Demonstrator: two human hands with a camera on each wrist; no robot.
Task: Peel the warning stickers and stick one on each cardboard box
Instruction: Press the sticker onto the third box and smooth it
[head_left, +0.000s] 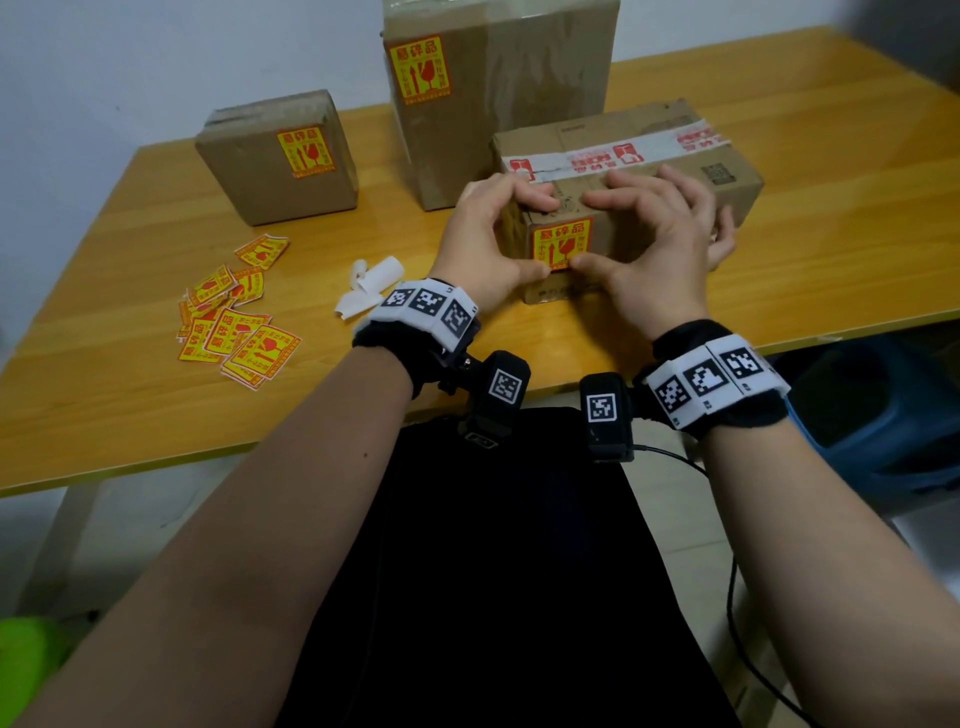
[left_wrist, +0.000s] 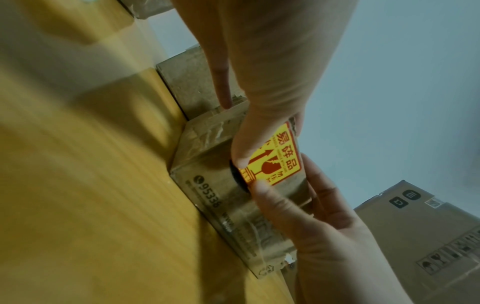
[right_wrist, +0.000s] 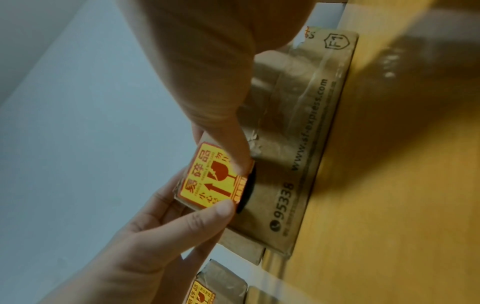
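A flat cardboard box (head_left: 634, 156) with red-and-white tape lies on the table in front of me. A yellow and red warning sticker (head_left: 561, 247) sits on its near face. My left hand (head_left: 537, 235) and right hand (head_left: 586, 231) both curl their fingers over the box's top edge, and each thumb presses a lower corner of the sticker. The left wrist view shows the sticker (left_wrist: 275, 162) with my left thumb (left_wrist: 241, 152) on it. The right wrist view shows the sticker (right_wrist: 207, 179) under my right thumb (right_wrist: 233, 148).
A small box (head_left: 275, 176) and a tall box (head_left: 498, 104) stand behind, each bearing a sticker. Loose stickers (head_left: 234, 327) and curled white backing papers (head_left: 371, 286) lie on the wooden table (head_left: 130, 415) to the left. A blue bin (head_left: 883, 415) stands below right.
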